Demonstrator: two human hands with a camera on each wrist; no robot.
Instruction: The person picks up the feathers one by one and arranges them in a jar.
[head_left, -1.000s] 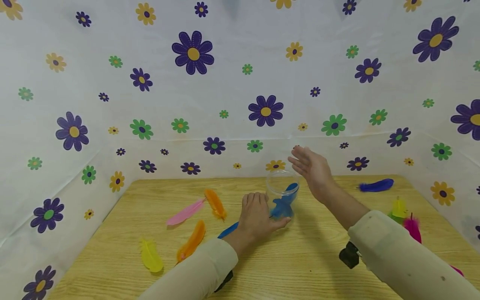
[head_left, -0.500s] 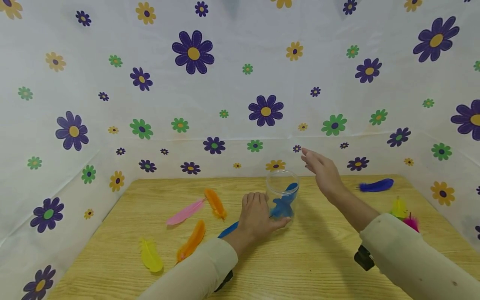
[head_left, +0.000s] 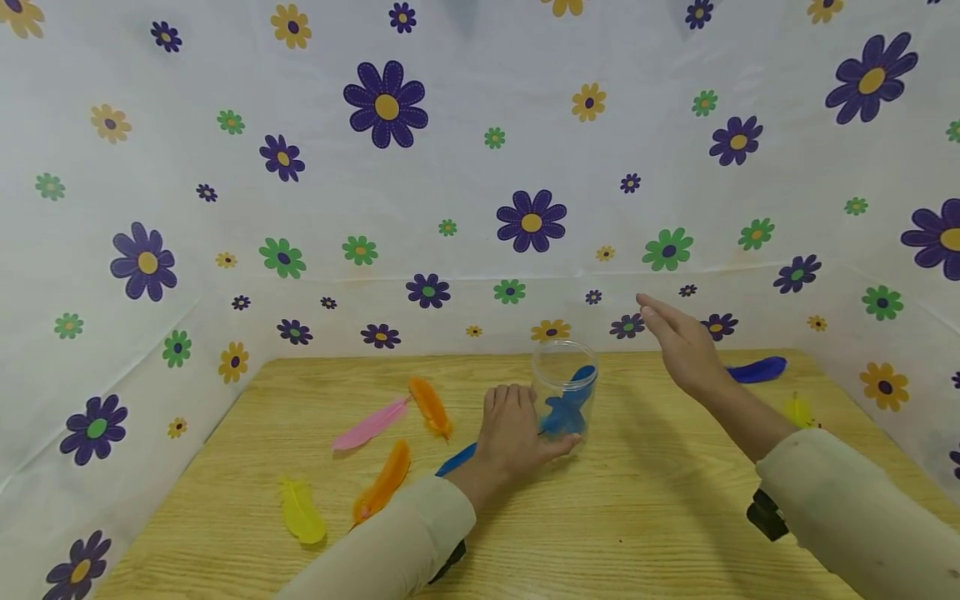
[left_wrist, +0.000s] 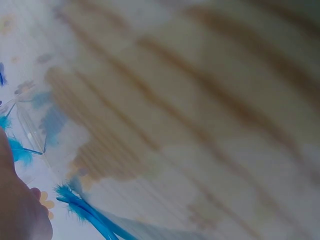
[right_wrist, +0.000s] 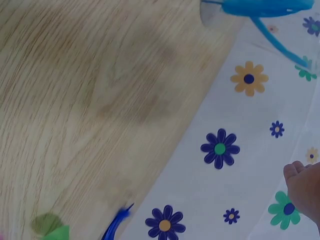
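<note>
My left hand (head_left: 513, 437) holds a clear plastic jar (head_left: 542, 385) from its left side, thumb along the front. The jar stands upright and uncovered on the table, with blue feathers (head_left: 566, 408) inside. To its right my right hand (head_left: 686, 354) hovers above the table, fingers straight and held together, holding nothing. Another blue feather (head_left: 456, 460) lies by my left wrist, partly hidden under it. In the right wrist view, the edge of my right hand (right_wrist: 306, 190) shows at the right. Feathers and part of the left hand (left_wrist: 20, 200) appear in the left wrist view.
To the left lie a pink feather (head_left: 371, 425), two orange feathers (head_left: 431, 408) and a yellow feather (head_left: 302, 510). A dark blue feather (head_left: 759, 370) and another yellow feather (head_left: 798, 408) lie at the right. A flower-patterned white sheet (head_left: 450, 183) encloses the wooden table (head_left: 570, 533).
My right hand has moved to the right, away from the jar, and its forearm now covers more of the feathers on the right. The left hand and jar have stayed put.
</note>
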